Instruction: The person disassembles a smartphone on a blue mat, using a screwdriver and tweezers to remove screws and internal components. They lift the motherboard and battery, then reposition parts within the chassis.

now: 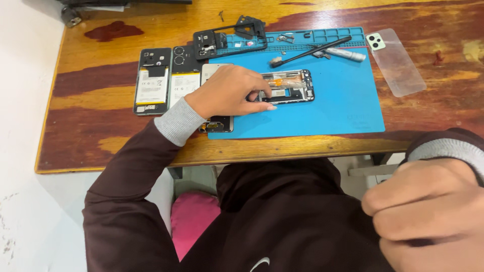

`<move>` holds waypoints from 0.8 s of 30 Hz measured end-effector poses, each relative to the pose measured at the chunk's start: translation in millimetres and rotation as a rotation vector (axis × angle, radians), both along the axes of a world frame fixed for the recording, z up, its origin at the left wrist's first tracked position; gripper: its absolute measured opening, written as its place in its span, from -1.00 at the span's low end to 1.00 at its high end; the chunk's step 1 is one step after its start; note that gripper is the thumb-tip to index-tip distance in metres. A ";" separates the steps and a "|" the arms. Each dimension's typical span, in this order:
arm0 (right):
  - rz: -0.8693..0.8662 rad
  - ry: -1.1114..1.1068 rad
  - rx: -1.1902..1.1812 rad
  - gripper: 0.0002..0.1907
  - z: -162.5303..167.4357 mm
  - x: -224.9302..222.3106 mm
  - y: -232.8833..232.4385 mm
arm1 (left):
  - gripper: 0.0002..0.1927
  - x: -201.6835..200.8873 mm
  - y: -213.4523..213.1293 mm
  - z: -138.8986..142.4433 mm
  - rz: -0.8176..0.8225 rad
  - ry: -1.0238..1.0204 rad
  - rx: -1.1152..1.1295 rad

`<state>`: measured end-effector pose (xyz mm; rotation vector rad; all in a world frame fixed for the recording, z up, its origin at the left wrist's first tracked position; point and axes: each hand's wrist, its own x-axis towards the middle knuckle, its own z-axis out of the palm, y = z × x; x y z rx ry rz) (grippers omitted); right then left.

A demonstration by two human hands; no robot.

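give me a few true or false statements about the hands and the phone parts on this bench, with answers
1. The left hand rests on an opened phone lying on the blue mat. True.
2. The right hand is pressing on the blue mat. False: it is curled loosely near the body, off the wooden table.
3. Two opened phones with white batteries lie on the wood left of the mat. True.
4. A clear phone cover lies on the opened phone. False: it lies on the wood right of the mat.
5. A black brush lies near the far edge of the mat. True.
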<state>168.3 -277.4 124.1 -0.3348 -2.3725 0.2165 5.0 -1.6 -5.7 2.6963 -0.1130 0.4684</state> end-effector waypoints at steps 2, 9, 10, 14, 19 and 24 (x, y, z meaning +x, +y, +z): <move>0.030 -0.005 0.032 -0.83 -0.8 0.5 -0.2 | -0.69 -0.3 0.1 0.2 -0.001 0.004 -0.007; 0.101 -0.047 0.043 -0.84 1.2 4.5 3.5 | -0.69 0.5 -1.6 0.0 0.013 0.027 -0.010; 0.108 -0.040 0.026 -0.84 1.7 4.1 5.0 | -0.69 0.1 -1.3 0.2 0.013 0.026 -0.009; 0.096 -0.031 -0.045 -0.85 2.7 -0.4 4.4 | -0.69 -0.4 -0.7 1.0 0.008 0.032 -0.012; 0.035 -0.012 0.009 -0.82 -1.0 -1.5 -1.6 | -0.69 -1.0 -0.9 1.5 0.003 0.027 -0.007; 0.119 -0.077 0.019 -0.86 -1.1 9.1 0.9 | -0.68 0.6 -0.1 1.9 0.002 0.036 -0.001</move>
